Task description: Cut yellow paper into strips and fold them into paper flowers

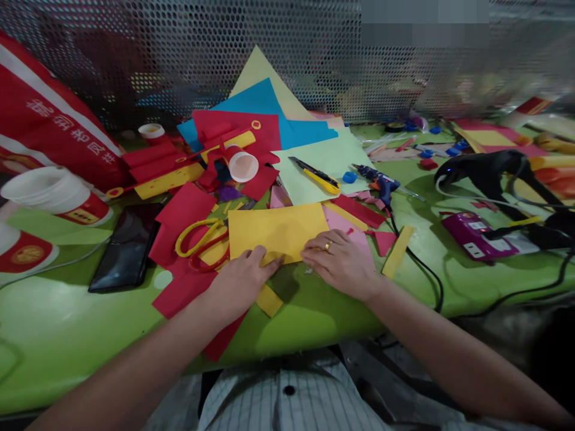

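Green, glossy worktop (49,335) fills the head view, its near edge rounded and its far edge running along a perforated metal screen (251,36). At the far left corner leans a red bag (49,114) with white stripes; in front of it are stacked paper cups (36,188) and a dark phone (123,248). Coloured paper is heaped towards the middle of the far edge, with a blue sheet (267,105) and a pale green sheet (314,160) on which a yellow utility knife (321,178) lies. A glue gun (381,184) is just right of it, and a purple block (471,234) sits nearer the right end.

Midway along the near edge, a yellow sheet (278,227) lies over other paper, beside scissors (197,224) with yellow and red handles. The left hand (242,278) touches the sheet's near edge, thumb and forefinger a little apart. The right hand (336,260), wearing a ring (328,245), has its fingers drawn together at the near right corner. Whether either hand pinches or merely presses the paper, I cannot tell.
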### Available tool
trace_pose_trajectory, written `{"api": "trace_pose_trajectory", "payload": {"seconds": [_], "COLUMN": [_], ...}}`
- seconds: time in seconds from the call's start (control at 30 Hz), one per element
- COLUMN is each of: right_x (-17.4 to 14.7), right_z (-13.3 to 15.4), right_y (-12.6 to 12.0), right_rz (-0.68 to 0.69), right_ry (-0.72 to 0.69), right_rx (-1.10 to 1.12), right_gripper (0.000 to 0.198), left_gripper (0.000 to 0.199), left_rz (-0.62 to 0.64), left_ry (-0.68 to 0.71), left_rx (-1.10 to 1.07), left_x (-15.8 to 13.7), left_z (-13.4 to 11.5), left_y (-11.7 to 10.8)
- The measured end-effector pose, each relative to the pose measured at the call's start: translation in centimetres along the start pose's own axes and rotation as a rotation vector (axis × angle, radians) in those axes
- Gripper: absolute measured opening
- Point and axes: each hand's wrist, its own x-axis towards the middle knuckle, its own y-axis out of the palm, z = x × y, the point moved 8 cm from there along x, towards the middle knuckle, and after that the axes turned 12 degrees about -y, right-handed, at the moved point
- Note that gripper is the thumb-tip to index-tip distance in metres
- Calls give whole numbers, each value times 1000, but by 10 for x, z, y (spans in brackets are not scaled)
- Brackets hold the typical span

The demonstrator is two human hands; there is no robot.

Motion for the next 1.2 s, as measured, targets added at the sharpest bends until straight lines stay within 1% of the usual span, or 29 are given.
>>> {"api": "trace_pose_trajectory", "payload": {"seconds": [0.07, 0.17, 0.3, 0.4, 0.5, 0.6, 0.67, 0.83, 0.9, 1.03, 1.2], "right_x": [1, 0, 0, 1, 2, 4, 7, 13, 15, 14, 11], "right_z": [4, 2, 3, 4, 1, -7, -15, -31, -33, -36, -38], "right_y": [1, 3, 5, 7, 11, 18, 24, 37, 40, 45, 51], "right_rz": [2, -7, -28, -14, 38, 108, 163, 282, 305, 329, 329], "right_ry": [-39, -31, -63, -70, -29, 29, 75, 188, 205, 210, 225], "right_rx": [11, -24, -45, -79, -96, -53, -19, 44, 55, 65, 52], "right_gripper": [22, 18, 13, 13, 15, 17, 17, 22, 25, 25, 23], "left_gripper": [52, 50, 37, 31, 28, 27, 26, 30, 32, 36, 38], "left_rz": [-15, -41, -58, -81, -111, -131, -128, -85, -58, -53, -51], "left_ry": [-5, -23, -46, -62, -78, -60, -49, -85, -123, -233, -267], "left_rx": [-12, -44, -100, -152, -174, -182, -189, -187, -180, -136, -70], "left_x": [0, 1, 2, 3, 5, 10, 14, 27, 30, 34, 37], "left_z": [0, 2, 2, 3, 6, 9, 11, 18, 19, 23, 24], "left_y": [0, 0, -2, -7, -12, -16, -17, -17, -17, -19, -13]}}
